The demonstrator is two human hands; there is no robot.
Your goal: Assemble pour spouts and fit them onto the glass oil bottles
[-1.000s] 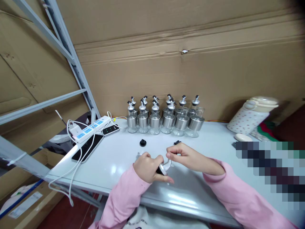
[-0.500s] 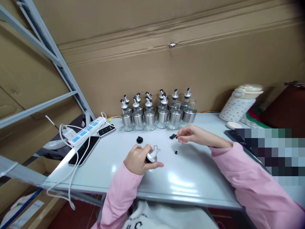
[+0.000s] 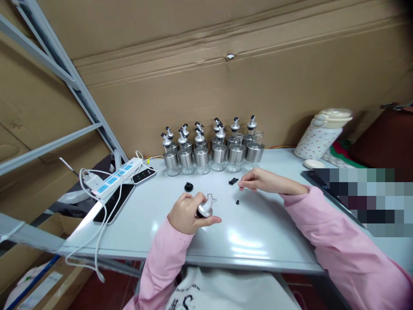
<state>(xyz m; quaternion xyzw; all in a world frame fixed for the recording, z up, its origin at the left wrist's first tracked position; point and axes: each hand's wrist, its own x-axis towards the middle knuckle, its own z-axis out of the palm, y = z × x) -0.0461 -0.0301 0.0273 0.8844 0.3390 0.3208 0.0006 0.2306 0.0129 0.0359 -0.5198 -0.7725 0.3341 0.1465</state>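
Observation:
My left hand [image 3: 189, 211] is wrapped around a silver bottle pourer spout [image 3: 206, 208] with a dark base, its thumb stretched out below it. The spout's bent tip points up. My right hand [image 3: 253, 180] hovers low over the table with thumb and forefinger pinched together; what they hold, if anything, is too small to make out. Just left of those fingertips lie small black flip-lid pieces [image 3: 233, 181]. A tiny black plug [image 3: 237, 202] rests below the right hand. Farther left sits a round black stopper [image 3: 189, 186].
Several glass bottles [image 3: 202, 160] with steel bands stand in two rows at the back, most topped with pourers. A power strip [image 3: 118, 177], white cables, a phone [image 3: 113, 202] and a small device [image 3: 143, 175] occupy the left. A spotted flask [image 3: 321, 135] stands right.
My right hand has drawn slightly away from the black flip-lid pieces, leaving a small gap. My left hand keeps its grip on the spout. The view has shifted a little.

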